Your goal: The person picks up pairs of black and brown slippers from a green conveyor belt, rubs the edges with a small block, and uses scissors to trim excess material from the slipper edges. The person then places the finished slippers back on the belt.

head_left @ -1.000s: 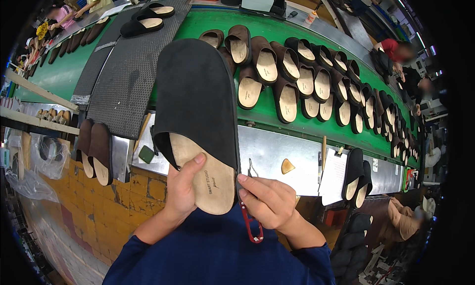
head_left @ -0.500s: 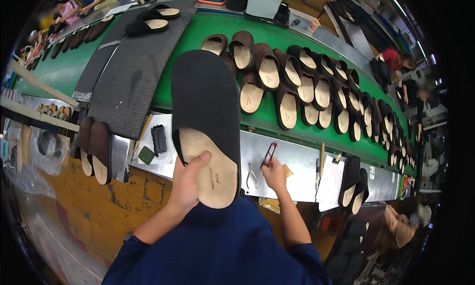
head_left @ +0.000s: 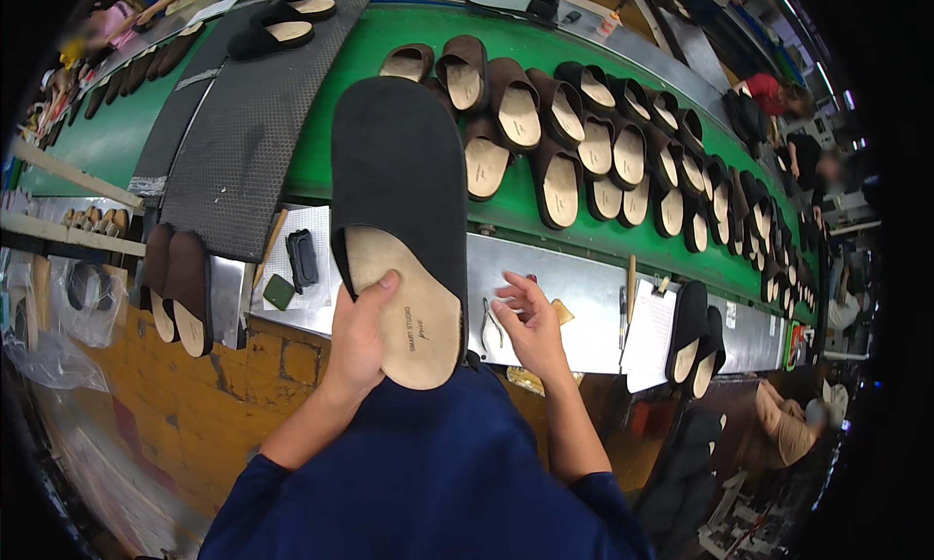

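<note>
My left hand (head_left: 358,338) grips a black closed-toe slipper (head_left: 401,161) by its heel end, the thumb lying on the beige footbed. The slipper is held up in front of me, toe pointing away. To its right, my right hand (head_left: 535,334) hovers over the metal worktop (head_left: 593,289) with its fingers apart and nothing seen in them. Just behind those fingers a small dark red bit (head_left: 531,278) shows; the rest of it is hidden. A thin metal tool (head_left: 493,328) lies by the fingertips, and a tan scrap (head_left: 562,312) beside the hand.
Many brown and black slippers (head_left: 559,192) stand on the green conveyor (head_left: 389,36) ahead. A black textured mat (head_left: 233,142) crosses it at left. Brown slippers (head_left: 187,288) stand at left. At right are papers (head_left: 650,338) and black slippers (head_left: 689,331). Other people work farther off.
My right hand has let go of the dark red looped tool it held, and its fingers have opened. The slipper stays in my left hand. The whole view has shifted slightly.
</note>
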`<act>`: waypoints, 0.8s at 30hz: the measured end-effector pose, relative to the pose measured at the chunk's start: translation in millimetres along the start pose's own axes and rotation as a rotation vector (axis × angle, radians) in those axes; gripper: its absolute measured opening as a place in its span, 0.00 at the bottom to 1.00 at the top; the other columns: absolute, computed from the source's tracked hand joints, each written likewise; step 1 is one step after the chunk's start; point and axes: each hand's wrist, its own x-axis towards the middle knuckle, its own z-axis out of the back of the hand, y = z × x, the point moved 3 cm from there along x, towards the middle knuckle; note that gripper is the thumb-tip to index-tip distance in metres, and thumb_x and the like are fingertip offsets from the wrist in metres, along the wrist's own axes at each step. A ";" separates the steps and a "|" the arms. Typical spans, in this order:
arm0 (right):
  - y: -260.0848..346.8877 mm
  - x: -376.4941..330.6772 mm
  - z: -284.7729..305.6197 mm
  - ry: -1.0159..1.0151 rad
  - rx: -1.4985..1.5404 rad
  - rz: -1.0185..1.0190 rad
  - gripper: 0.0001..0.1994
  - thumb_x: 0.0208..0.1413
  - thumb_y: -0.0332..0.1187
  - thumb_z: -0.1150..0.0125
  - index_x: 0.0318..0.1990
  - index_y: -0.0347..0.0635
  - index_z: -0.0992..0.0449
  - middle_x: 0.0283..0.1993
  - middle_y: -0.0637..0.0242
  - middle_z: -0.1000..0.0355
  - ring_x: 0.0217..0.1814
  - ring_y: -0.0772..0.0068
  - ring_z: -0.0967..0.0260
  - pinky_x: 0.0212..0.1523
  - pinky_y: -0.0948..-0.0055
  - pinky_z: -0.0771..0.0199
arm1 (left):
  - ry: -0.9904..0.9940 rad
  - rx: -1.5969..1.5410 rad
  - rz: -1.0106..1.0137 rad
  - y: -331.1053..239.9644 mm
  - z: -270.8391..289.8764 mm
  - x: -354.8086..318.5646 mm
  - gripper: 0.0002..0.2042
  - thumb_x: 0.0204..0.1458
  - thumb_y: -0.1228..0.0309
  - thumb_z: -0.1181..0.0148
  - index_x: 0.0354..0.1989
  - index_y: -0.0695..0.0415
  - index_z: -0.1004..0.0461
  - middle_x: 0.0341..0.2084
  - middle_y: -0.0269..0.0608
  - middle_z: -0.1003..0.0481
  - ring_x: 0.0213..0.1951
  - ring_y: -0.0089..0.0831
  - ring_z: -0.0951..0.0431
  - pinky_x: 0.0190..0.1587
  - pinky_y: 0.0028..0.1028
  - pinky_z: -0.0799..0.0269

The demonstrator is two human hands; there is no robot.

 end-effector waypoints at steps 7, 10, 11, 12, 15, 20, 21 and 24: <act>119.0 -28.1 -23.0 0.132 0.001 0.421 0.29 0.45 0.19 0.38 0.59 0.33 0.35 0.50 0.54 0.27 0.44 0.70 0.25 0.45 0.73 0.23 | 0.049 0.042 -0.162 -5.2 -7.3 -3.3 0.19 0.59 0.72 0.52 0.57 0.64 0.41 0.46 0.48 0.29 0.47 0.35 0.24 0.48 0.33 0.26; 126.9 -28.3 -27.1 0.018 -0.103 0.488 0.25 0.44 0.21 0.37 0.53 0.33 0.30 0.42 0.55 0.24 0.36 0.67 0.21 0.36 0.75 0.20 | 0.004 0.138 -0.211 -1.5 0.2 -11.8 0.16 0.58 0.74 0.52 0.54 0.65 0.37 0.46 0.45 0.28 0.46 0.31 0.25 0.49 0.30 0.29; 128.9 -27.2 -28.3 0.000 -0.116 0.499 0.24 0.44 0.21 0.37 0.52 0.33 0.29 0.40 0.55 0.23 0.35 0.67 0.21 0.34 0.75 0.19 | -0.007 0.177 -0.242 2.2 5.4 -14.7 0.15 0.58 0.74 0.52 0.53 0.65 0.36 0.46 0.43 0.28 0.46 0.30 0.25 0.50 0.30 0.29; 131.5 -27.9 -28.8 -0.025 -0.132 0.508 0.22 0.43 0.21 0.37 0.51 0.33 0.28 0.38 0.56 0.23 0.33 0.67 0.21 0.31 0.76 0.19 | 0.014 0.198 -0.298 6.3 11.2 -15.6 0.14 0.59 0.74 0.54 0.52 0.66 0.34 0.45 0.43 0.27 0.46 0.30 0.25 0.49 0.30 0.29; 128.4 -28.3 -31.6 -0.020 -0.146 0.514 0.20 0.43 0.20 0.37 0.48 0.35 0.27 0.36 0.57 0.23 0.32 0.68 0.21 0.31 0.75 0.19 | 0.065 0.321 -0.479 15.9 28.9 -14.4 0.13 0.60 0.72 0.57 0.48 0.66 0.30 0.43 0.43 0.26 0.44 0.30 0.24 0.46 0.29 0.27; 132.6 -31.7 -35.9 -0.016 -0.143 0.547 0.18 0.44 0.21 0.36 0.46 0.37 0.26 0.35 0.58 0.22 0.34 0.67 0.20 0.31 0.74 0.18 | 0.013 0.434 -0.667 15.8 34.2 -18.3 0.16 0.63 0.69 0.62 0.45 0.67 0.28 0.39 0.42 0.24 0.40 0.29 0.23 0.43 0.28 0.27; 133.0 -31.8 -35.8 -0.013 -0.135 0.538 0.18 0.44 0.21 0.36 0.46 0.37 0.26 0.35 0.58 0.22 0.34 0.67 0.20 0.31 0.74 0.18 | 0.004 0.463 -0.687 15.7 36.0 -18.5 0.17 0.63 0.68 0.62 0.45 0.67 0.28 0.39 0.42 0.24 0.40 0.29 0.23 0.43 0.28 0.27; 130.7 -32.4 -34.8 -0.033 -0.107 0.532 0.20 0.43 0.21 0.36 0.48 0.36 0.28 0.36 0.58 0.22 0.37 0.66 0.20 0.33 0.75 0.18 | 0.028 0.706 -0.747 9.2 35.8 -18.5 0.17 0.63 0.68 0.62 0.45 0.67 0.28 0.39 0.42 0.24 0.39 0.29 0.23 0.43 0.27 0.27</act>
